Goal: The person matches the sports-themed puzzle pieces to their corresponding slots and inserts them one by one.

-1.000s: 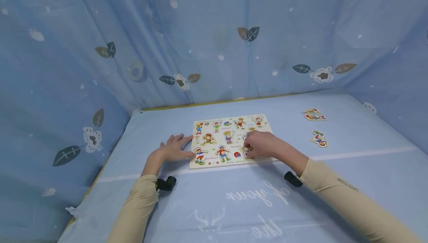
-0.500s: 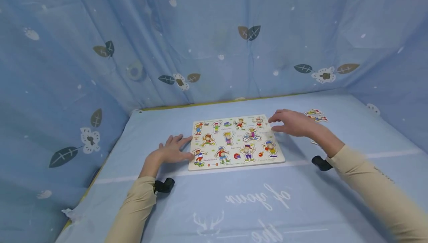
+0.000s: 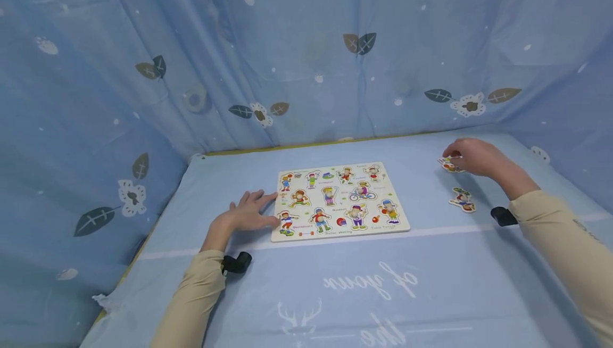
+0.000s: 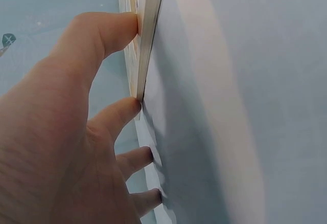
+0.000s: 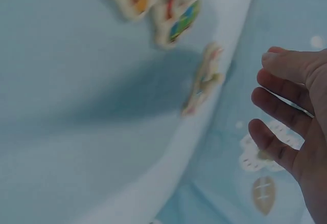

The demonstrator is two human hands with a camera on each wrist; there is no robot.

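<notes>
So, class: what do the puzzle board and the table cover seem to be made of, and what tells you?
The puzzle board: probably wood or plywood with a printed matt face; the left wrist view shows a pale, thick, rigid edge. The table cover: likely thin woven fabric, printed, since it creases and drapes softly.

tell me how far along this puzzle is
Mostly done: the pale wooden puzzle board shows figures in nearly every slot. In hand: the left hand rests flat against the board's left edge, while the right hand reaches over the loose cut-out figure pieces. Left: those, plus another loose figure piece on the blue cloth.
</notes>
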